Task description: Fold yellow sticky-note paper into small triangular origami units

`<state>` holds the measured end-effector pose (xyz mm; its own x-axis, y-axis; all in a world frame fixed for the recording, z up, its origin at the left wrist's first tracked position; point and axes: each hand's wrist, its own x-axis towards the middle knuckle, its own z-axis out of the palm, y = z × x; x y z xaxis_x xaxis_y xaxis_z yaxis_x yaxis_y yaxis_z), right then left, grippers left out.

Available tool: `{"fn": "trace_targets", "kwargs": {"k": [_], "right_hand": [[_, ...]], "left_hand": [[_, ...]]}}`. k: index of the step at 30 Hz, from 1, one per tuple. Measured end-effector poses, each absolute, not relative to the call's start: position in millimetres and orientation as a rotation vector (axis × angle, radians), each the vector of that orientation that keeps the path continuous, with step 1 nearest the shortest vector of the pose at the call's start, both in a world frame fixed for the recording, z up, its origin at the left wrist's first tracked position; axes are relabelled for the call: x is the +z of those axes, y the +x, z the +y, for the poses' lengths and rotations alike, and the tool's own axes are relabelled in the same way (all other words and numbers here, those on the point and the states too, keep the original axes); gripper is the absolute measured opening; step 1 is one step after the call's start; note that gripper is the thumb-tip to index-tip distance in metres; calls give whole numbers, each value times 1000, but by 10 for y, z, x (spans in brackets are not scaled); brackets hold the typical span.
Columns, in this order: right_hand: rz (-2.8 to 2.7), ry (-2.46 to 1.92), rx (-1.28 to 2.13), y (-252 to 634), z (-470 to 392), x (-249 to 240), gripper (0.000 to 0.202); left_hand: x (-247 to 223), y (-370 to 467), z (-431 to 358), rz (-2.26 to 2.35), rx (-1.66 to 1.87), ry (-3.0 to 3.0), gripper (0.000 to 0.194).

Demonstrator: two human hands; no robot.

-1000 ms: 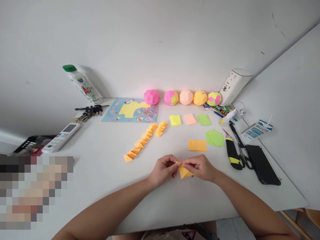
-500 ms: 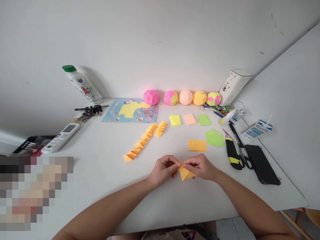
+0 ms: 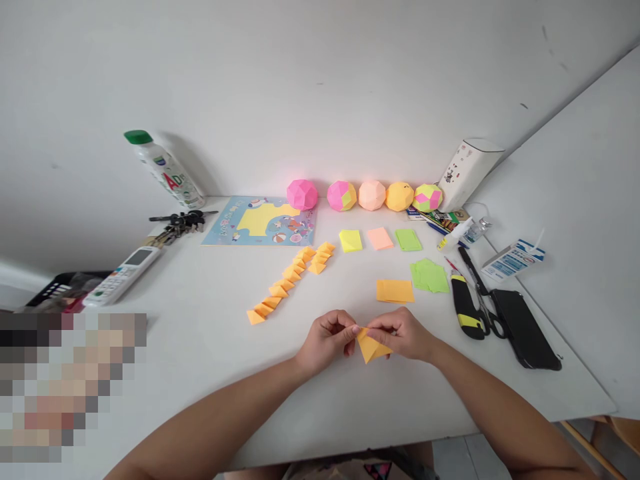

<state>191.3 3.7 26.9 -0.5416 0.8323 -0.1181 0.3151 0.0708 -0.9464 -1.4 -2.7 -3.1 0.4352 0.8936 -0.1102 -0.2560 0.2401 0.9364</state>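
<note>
A partly folded orange paper [image 3: 371,348] is pinched between my two hands close to the front of the table. My left hand [image 3: 331,339] grips its upper left corner between thumb and fingers. On the other side, my right hand [image 3: 404,335] holds the upper right edge, thumb on top; some fingertips are hidden beneath the paper. Just beyond my hands lies a stack of flat orange paper [image 3: 395,291]. To the left, a slanting row of several folded orange paper pieces [image 3: 281,287] runs away from me.
Several paper balls [image 3: 371,195] line the wall, with yellow [image 3: 351,241], pink [image 3: 381,239] and green paper [image 3: 409,240] before them. Scissors [image 3: 484,313], a cutter [image 3: 466,307] and a black phone-like case [image 3: 527,329] lie right. A bottle [image 3: 170,175] and remote control [image 3: 121,275] are left.
Both hands stay nearly in place. The paper's upper left corner has shifted slightly in the left fingers' pinch, and less of it sticks out there.
</note>
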Motion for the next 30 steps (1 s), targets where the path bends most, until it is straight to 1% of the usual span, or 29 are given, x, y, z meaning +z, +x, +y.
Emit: {"fn": "trace_targets", "kwargs": {"k": [8,13,17,30], "right_hand": [[-1806,-1177,1543,1914,44,261,28],[-1802,-1163,1578,1905,48,266,26],[-1811,-1140,1586,1901,43,262,24],[-1840,-1153,1567,1871,23,299,24]], "left_hand": [[-49,-20,-20,796,916,917,28],[-24,-20,-27,747,851,1006,26],[-21,-13,-41,792,779,1075,26],[-12,-12,-53,798,804,1071,25]]}}
